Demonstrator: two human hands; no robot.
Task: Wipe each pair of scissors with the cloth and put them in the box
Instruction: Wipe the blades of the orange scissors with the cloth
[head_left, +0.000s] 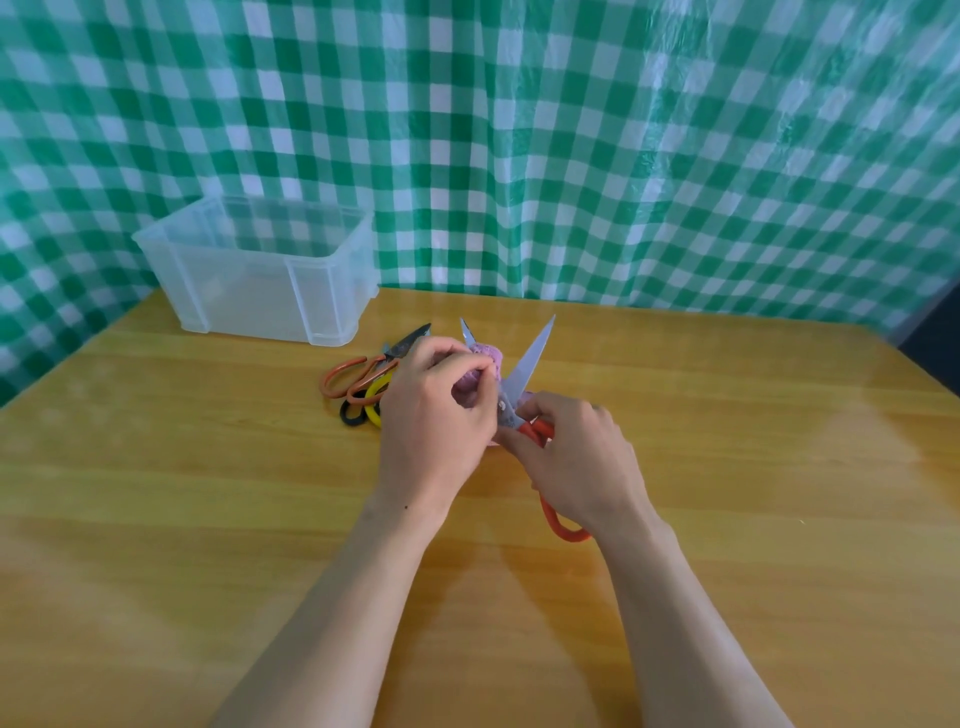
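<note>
One translucent box (234, 291); left hand (436, 415) pinches cloth (488, 359), right hand (576, 457) scissors (535, 358).

On my feed I see a yellowish wooden table (208, 519) with a clear plastic box (234, 291) standing on it at the far left, close to the back edge. Just off the box's near right corner lies a small heap of scissors. An orange-handled pair (358, 371) points its dark blades away and to the right, and a yellow handle loop (375, 400) and a black handle loop (352, 415) touch each other against its handles on the side away from the box; I cannot tell whether those two loops belong to one pair.
</note>
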